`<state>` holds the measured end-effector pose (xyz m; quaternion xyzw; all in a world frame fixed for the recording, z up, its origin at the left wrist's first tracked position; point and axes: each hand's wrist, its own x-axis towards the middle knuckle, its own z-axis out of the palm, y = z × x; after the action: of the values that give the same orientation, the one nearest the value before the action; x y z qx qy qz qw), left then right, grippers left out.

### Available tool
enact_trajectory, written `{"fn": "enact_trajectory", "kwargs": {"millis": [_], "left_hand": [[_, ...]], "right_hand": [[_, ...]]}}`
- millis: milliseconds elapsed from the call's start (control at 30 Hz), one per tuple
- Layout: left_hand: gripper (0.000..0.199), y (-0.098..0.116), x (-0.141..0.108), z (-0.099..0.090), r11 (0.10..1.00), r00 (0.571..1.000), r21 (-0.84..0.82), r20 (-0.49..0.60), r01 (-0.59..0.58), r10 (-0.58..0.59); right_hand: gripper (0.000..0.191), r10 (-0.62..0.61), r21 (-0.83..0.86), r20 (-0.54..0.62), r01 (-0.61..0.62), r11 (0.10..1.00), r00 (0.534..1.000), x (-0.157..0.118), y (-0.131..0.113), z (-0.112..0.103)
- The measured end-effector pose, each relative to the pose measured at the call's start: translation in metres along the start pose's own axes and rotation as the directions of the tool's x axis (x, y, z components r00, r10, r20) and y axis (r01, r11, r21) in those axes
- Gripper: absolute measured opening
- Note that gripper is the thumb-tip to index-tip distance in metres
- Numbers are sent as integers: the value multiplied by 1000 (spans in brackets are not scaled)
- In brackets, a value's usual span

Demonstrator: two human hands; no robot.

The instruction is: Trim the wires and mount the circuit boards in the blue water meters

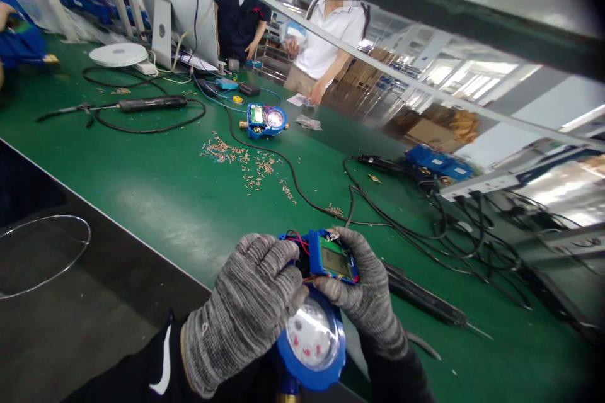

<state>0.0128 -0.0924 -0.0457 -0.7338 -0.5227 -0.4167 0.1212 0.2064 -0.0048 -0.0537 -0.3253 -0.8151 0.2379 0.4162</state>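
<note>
At tabletop [155, 195] edge, right hand [371, 293] pinches LCD module [334, 260]; left hand [250, 302] curled beside it, hold unclear. Sleeve [127, 371]: white Nike swoosh [165, 359]. Water-meter dial [309, 334] print illegible.

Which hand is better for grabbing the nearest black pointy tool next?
Probably the right hand: the black pointy tool lies close beside it, though that hand holds the little screen. The left hand is farther away.

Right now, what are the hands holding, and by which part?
The right hand holds the blue-framed screen by its edges; whether the left hand grips anything is hidden behind its own fingers.
</note>
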Motion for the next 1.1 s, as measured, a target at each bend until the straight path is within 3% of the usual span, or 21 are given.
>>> {"fn": "enact_trajectory", "kwargs": {"millis": [167, 300, 367, 467, 600, 700, 833, 933, 1000, 1100], "left_hand": [[24, -5, -1, 2, 996, 994, -70, -103, -54, 47], [21, -5, -2, 2, 995, 988, -99, -151, 18, -33], [20, -5, -2, 0, 984, 986, -155, -122, 93, -112], [16, -2, -2, -4, 943, 977, -261, 7, 206, -212], [22, 3, 1, -7, 934, 961, -239, 139, 265, -237], [16, 5, 4, -4, 940, 953, -196, 174, 281, -249], [15, 3, 8, -7, 897, 944, -302, 167, 324, -285], [17, 2, 13, -14, 763, 883, -444, 250, 470, -398], [19, -1, 15, -20, 590, 799, -539, 404, 602, -446], [18, -8, 17, -24, 275, 688, -640, 590, 718, -422]], "right_hand": [[64, -5, -4, -8, 5, 1000, 1000, 2, 0, 1], [62, 5, -1, -4, -5, 1000, 1000, 3, 0, 1], [63, 19, 0, -1, -19, 1000, 1000, 2, -1, 1], [64, 38, 1, 3, -38, 999, 999, 2, -3, 1], [64, 45, 11, 10, -45, 999, 999, 1, -4, 1], [65, 45, 9, 5, -45, 999, 999, 1, -2, 2], [65, 52, 3, -3, -52, 999, 999, 1, -1, 2], [64, 56, 11, 1, -56, 998, 998, 2, -3, 2], [62, 60, 19, 2, -60, 998, 998, 3, -5, 2], [60, 60, 29, -2, -60, 998, 998, 5, -7, 3]]}}
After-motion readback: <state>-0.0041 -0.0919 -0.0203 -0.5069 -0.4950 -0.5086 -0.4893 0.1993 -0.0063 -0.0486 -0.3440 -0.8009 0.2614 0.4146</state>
